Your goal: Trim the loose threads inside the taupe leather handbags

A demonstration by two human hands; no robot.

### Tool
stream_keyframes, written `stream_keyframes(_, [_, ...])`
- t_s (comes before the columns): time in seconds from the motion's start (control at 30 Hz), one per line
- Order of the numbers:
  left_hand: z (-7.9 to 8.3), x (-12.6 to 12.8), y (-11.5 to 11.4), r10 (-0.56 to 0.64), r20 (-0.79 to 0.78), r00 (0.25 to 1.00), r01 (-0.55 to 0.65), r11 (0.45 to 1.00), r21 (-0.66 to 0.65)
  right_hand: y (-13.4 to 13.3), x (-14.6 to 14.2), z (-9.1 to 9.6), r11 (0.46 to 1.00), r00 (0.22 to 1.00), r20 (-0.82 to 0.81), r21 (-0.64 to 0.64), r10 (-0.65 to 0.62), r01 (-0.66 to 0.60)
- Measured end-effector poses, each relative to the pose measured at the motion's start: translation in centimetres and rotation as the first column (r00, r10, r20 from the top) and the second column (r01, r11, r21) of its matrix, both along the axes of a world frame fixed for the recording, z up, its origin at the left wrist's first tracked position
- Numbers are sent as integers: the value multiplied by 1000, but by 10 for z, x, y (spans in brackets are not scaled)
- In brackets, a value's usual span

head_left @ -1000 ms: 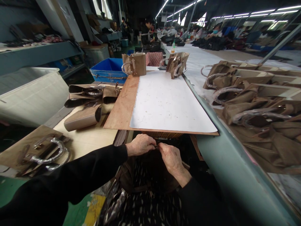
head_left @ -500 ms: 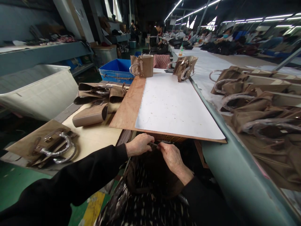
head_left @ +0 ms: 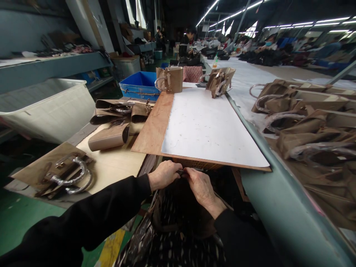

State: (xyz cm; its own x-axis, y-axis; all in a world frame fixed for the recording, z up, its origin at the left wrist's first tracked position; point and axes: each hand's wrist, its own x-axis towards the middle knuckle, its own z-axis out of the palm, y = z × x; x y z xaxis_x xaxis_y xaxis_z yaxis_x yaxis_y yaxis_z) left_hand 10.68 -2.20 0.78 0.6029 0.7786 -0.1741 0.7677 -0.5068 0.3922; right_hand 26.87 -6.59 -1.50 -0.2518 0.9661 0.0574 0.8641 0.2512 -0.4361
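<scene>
Pinching a small dark piece (head_left: 182,172) between them, left hand (head_left: 164,174) and right hand (head_left: 200,187) meet just under the desk (head_left: 151,128) edge, above a bag (head_left: 162,215) in the lap. Work on it looks unfinished; upright bags (head_left: 169,79) stand beyond.

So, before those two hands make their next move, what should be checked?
1. Left hand and right hand both pinch the small dark piece: ok.
2. What that piece is: cannot tell, too dark.
3. Brown leather bag lies on the lap under the hands: ok.
4. Tan boxy handbag with a loop handle stands upright at the far end of the white-topped wooden board: ok.
</scene>
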Motion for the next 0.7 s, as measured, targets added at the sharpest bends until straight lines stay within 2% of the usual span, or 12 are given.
stream_keyframes(0.13, [9, 0, -2, -62, 27, 998, 59, 994, 96, 0, -1, 2, 999, 999, 20, -30, -29, 29])
stream_keyframes(0.27, [12, 2, -1, -109, 0, 994, 108, 989, 97, 2, -1, 5, 996, 999, -2, -76, -53, 53])
stream_keyframes(0.43, [8, 6, 1, -87, -25, 996, 90, 988, 127, 2, -1, 4, 995, 997, -11, -73, -71, 70])
stream_keyframes(0.7, [-2, 6, 4, -52, 13, 999, 49, 988, 149, -1, -6, 2, 996, 994, 75, -15, -83, 85])
